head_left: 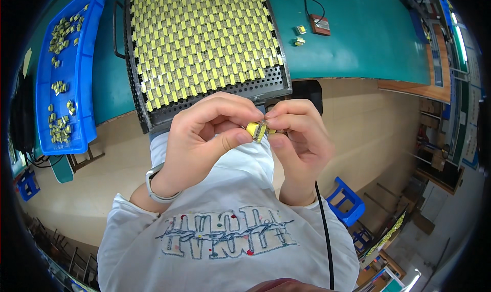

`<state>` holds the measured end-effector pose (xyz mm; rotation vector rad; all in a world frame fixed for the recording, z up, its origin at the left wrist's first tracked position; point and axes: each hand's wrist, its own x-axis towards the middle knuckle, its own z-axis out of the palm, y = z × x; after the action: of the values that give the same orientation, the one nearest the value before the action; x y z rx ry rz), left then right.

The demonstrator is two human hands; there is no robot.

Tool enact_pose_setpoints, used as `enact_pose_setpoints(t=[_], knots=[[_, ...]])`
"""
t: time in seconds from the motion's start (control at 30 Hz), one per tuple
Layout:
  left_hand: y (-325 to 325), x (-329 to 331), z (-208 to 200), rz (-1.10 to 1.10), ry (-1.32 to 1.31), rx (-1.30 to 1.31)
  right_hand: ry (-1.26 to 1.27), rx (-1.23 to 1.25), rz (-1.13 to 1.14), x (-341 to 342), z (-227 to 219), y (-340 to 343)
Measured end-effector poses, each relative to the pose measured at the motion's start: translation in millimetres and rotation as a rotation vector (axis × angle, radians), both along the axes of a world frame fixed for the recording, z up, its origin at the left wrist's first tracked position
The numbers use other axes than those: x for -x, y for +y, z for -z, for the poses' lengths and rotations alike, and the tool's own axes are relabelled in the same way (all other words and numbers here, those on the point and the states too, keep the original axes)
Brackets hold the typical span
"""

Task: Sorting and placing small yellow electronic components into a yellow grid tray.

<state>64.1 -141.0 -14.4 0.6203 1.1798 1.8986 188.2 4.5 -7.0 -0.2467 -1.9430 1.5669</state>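
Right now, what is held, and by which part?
A yellow piece, pinched at its left side by the left hand; whether the right hand also grips it is unclear.

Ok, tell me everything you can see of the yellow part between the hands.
The small yellow part looks blocky, with a yellow, tape-like surface and darker, metallic-looking bits toward its right. It is tilted, held in the air on the near side of the metal tray. The left hand pinches its left side; fingertips of the right hand are at its right side. Finer detail is too small to tell.
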Motion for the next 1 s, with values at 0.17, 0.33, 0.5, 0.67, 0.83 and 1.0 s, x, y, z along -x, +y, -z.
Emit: enact_pose_setpoints(t=[0.17, 0.33, 0.5, 0.67, 0.83, 1.0], knots=[[0.2, -1.0, -0.2, -0.025, -0.03, 0.017, -0.015, 0.041, -0.023, -0.7, 1.7, -0.5], [0.2, -1.5, 1.8, -0.017, -0.026, 0.011, -0.023, 0.011, -0.014, -1.0, 2.0, -0.6], [0.2, -1.1, 3.2, -0.016, -0.027, 0.002, -0.011, -0.003, -0.017, 1.3, 3.8, -0.3], [1.2, -0.4, 7.7, -0.023, -0.079, -0.034, -0.089, -0.073, 0.002, 0.2, -3.5, 1.3], [10.9, -0.3, 4.6, 0.002, -0.004, 0.073, -0.211, -0.333, 0.01, -6.0, -11.0, 12.3], [33.9, 0.8, -5.1, 0.026, 0.234, 0.172, -0.31, -0.454, 0.047, -12.3, -14.8, 27.8]])
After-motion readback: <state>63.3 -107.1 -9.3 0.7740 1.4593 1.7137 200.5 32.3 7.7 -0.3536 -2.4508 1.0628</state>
